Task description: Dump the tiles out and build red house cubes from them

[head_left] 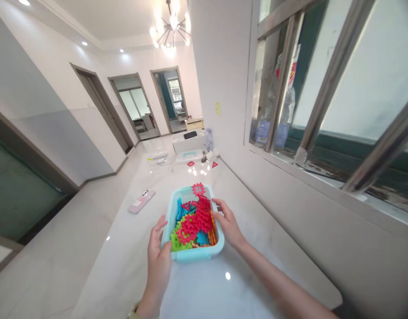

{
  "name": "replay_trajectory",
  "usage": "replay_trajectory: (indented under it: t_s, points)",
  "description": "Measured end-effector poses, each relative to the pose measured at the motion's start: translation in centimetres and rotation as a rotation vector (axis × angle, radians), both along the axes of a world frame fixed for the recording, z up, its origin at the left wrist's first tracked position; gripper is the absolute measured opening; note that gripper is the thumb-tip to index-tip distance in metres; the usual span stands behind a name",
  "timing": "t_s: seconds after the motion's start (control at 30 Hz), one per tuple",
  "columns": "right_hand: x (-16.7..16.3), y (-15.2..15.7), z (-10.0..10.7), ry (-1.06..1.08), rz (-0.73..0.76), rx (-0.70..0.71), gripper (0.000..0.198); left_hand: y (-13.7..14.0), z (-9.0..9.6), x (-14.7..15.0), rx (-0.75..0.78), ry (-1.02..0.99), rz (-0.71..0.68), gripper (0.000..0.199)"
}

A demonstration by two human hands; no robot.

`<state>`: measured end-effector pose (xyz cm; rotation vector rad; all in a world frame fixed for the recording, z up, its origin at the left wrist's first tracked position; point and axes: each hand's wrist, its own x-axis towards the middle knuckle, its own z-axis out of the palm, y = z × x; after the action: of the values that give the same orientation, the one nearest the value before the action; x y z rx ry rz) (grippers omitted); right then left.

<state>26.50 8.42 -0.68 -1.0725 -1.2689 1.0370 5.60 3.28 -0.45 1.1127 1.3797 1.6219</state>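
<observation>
A light-blue plastic bin (195, 254) rests on the white table, filled with interlocking plastic building pieces. Red pieces (204, 215) are heaped highest, and one square red piece stands up at the far rim. Green pieces (177, 243) lie at the near left, blue ones (179, 208) at the left and middle, and orange ones (212, 232) along the right wall. My left hand (159, 241) grips the bin's left side, thumb by the near left rim. Against the right rim, my right hand (228, 221) grips with its fingers slightly bent; its fingertips are partly hidden.
A pink phone (142, 201) lies left of the bin. Farther back are two red pieces (215, 164), a light-blue-and-white lid (190, 156), a white box (189, 141) with a dark phone on it, and a white power strip (158, 156). A wall and barred window border the right.
</observation>
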Motion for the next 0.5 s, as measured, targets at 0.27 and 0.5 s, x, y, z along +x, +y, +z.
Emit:
replay_trajectory:
  t_s: [0.27, 0.5]
  points:
    - [1.8, 9.2, -1.9, -0.462, -0.133, 0.059, 0.039, 2.1, 1.7, -6.0, -0.034, -0.146, 0.107, 0.043]
    - [2.8, 32.4, -5.1, -0.942, -0.291, -0.045, 0.045, 1.1, -1.7, -8.0, -0.113, -0.200, 0.172, 0.052]
